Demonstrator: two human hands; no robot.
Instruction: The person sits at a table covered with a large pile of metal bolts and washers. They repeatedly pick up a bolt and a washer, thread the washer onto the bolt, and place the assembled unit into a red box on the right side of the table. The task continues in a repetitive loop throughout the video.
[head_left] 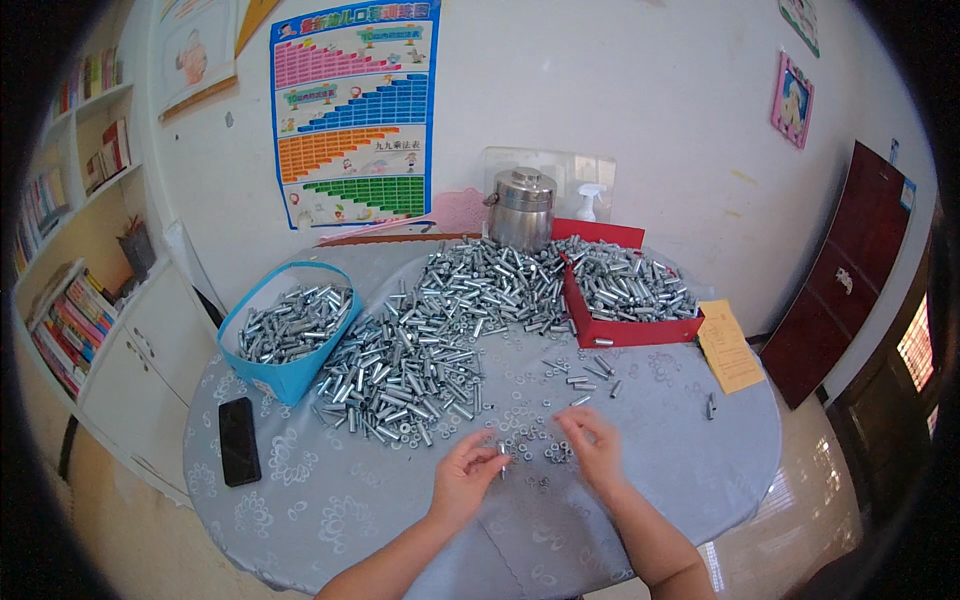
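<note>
Pinched upright between the thumb and fingers of my left hand [466, 478] is a small silver bolt [502, 456]. My right hand [594, 446] is a little to the right, slightly blurred, its thumb and fingertips drawn together over the cloth; whatever they hold is too small to make out. Loose nuts [556, 453] lie scattered on the table between and just beyond my hands. Past them spreads a large heap of silver bolts with sleeves [410, 375], and a few single bolts [580, 381] lie beyond my right hand.
A blue bin [290, 381] of metal pieces stands left, a red box [640, 332] of similar pieces at back right. A steel pot [522, 208] is behind the heap. A black phone [239, 441] and a yellow paper packet [731, 347] lie on the grey tablecloth [330, 510].
</note>
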